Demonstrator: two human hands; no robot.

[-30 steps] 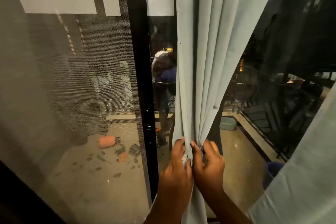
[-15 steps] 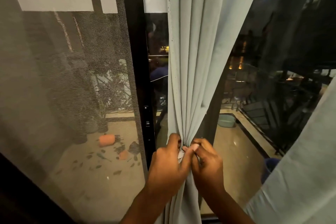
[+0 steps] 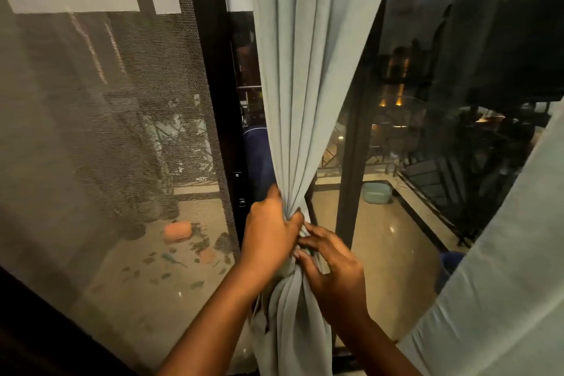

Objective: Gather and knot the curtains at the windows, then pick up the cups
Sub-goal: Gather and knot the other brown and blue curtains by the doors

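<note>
Hanging from twelve o'clock down the middle of the view, a pale grey-green curtain (image 3: pixel 305 76) narrows into a tight bunch where two bare hands meet it, just below centre. The left hand (image 3: pixel 270 241) wraps the gathered cloth from the nine o'clock side, fingers curled round the folds and thumb pressed across the front, so it grips the bunch firmly. The right hand (image 3: pixel 334 272) comes in from five o'clock; its fingers (image 3: pixel 314 230) are bent against the same bunch, tips touching the cloth right beside the left thumb, though whether they pinch a fold or only press on it cannot be told. Below the hands the fabric bulges into loose, crumpled folds that fall toward six o'clock.

At nine o'clock a mesh screen (image 3: pixel 116 119) covers the window, and a dark frame (image 3: pixel 219 119) stands upright between it and the curtain. Through the screen, at about eight o'clock, an orange pot (image 3: pixel 177 230) lies on its side on a balcony floor among scattered leaves. At three o'clock a pale green tub (image 3: pixel 377 192) sits on the floor outside the glass. A second curtain panel (image 3: pixel 500 284) fills the four o'clock corner.
</note>
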